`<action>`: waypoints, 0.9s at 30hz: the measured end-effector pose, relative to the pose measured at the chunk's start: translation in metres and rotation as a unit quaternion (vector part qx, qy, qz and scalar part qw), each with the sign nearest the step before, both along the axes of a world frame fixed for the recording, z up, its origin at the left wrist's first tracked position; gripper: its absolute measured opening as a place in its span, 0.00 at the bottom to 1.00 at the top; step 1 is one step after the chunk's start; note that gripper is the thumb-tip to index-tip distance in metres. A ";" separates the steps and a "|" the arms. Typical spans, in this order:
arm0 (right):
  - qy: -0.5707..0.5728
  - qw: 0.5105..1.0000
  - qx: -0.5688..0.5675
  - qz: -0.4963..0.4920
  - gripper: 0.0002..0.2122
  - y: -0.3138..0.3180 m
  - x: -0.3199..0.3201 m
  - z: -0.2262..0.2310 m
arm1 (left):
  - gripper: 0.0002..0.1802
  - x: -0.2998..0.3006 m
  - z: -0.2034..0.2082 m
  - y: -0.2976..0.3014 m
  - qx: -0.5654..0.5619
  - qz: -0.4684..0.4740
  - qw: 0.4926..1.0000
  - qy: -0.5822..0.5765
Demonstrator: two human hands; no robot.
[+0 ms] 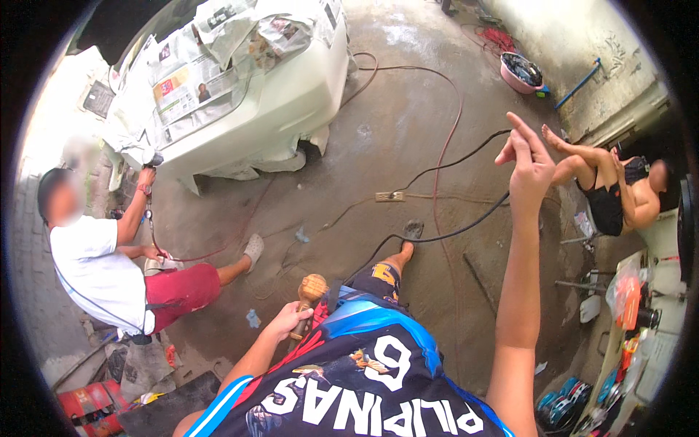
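My left hand, low in the middle, is closed around the handle of a gold-brown microphone with a round head pointing up. My right hand is raised on the right at the end of an outstretched arm. Its index finger stretches out, the other fingers are partly bent, and nothing shows in it. A black cable runs over the floor and passes behind my right wrist; I cannot tell that it touches my arm. The cable's far stretch reaches a power strip on the floor.
A white car body with newspaper masking stands far left. Beside it a person in a white shirt holds a spray gun. Another person sits at right. Hoses cross the concrete. A pink basin is near the wall.
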State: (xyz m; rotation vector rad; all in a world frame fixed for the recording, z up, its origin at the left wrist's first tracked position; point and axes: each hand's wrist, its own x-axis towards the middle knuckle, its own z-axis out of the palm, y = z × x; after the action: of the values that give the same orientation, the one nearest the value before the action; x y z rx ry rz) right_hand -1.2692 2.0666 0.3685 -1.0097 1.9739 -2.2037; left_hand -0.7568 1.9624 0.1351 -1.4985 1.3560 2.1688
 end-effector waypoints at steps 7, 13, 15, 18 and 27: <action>-0.022 0.996 0.086 0.024 0.13 -0.051 -0.167 -0.041 | 0.08 -0.197 -0.021 -0.060 0.033 0.016 0.999 -0.013; -0.055 0.991 0.118 0.037 0.13 -0.094 -0.279 -0.058 | 0.13 -0.352 0.021 -0.122 -0.029 -0.038 0.997 0.055; -0.056 0.990 0.123 0.040 0.13 -0.110 -0.309 -0.062 | 0.14 -0.393 0.044 -0.135 -0.058 -0.026 0.993 0.103; -0.049 0.988 0.138 0.054 0.13 -0.142 -0.358 -0.074 | 0.17 -0.448 0.078 -0.150 -0.091 -0.002 0.979 0.184; -0.119 0.985 0.097 0.075 0.14 -0.228 -0.516 -0.117 | 0.30 -0.598 0.127 -0.157 -0.465 0.017 0.878 0.109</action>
State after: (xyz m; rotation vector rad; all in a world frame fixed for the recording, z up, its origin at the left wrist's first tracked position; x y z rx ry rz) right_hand -1.7850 1.8385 0.2514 -0.7991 1.8934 -1.9101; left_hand -1.3551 1.8054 0.2618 -1.5121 2.7184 1.7791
